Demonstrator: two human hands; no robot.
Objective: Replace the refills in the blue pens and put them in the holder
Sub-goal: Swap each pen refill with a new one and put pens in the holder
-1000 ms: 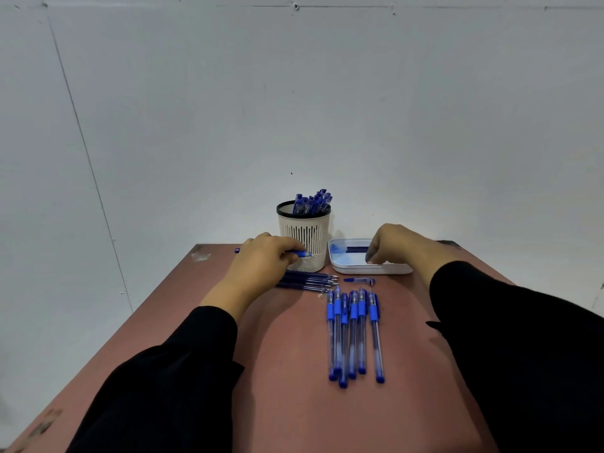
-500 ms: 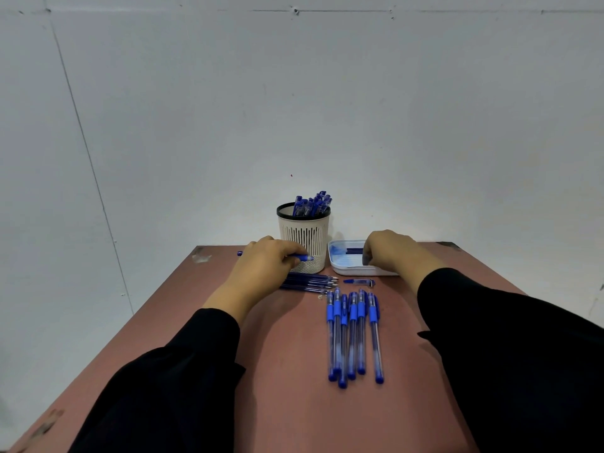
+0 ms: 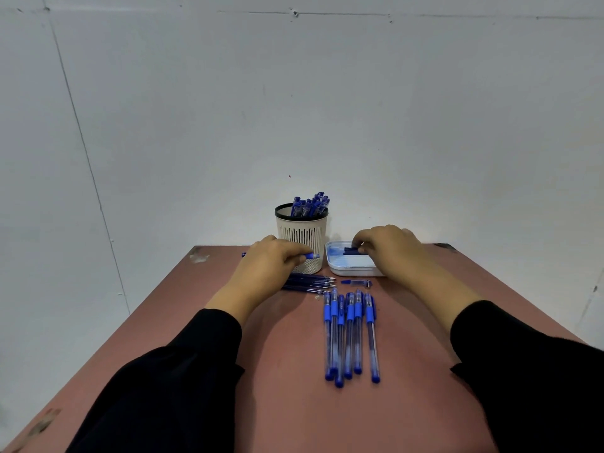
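Observation:
My left hand (image 3: 271, 266) grips a blue pen (image 3: 310, 256) held level in front of the white slotted holder (image 3: 302, 235), which has several blue pens standing in it. My right hand (image 3: 389, 250) reaches into the white tray (image 3: 346, 268) and its fingertips touch a dark blue piece (image 3: 351, 251) lying there; whether it pinches the piece is hidden. A bundle of loose refills (image 3: 309, 282) lies under my left hand. Several capped blue pens (image 3: 349, 335) lie in a row in the middle of the table. A small blue pen part (image 3: 356, 282) lies in front of the tray.
The reddish-brown table (image 3: 287, 403) ends at a white wall just behind the holder and tray. Both black sleeves cover the near corners of the table.
My right hand has drawn left and back over the tray, uncovering the dark piece at its fingertips. My left hand keeps the pen in about the same place.

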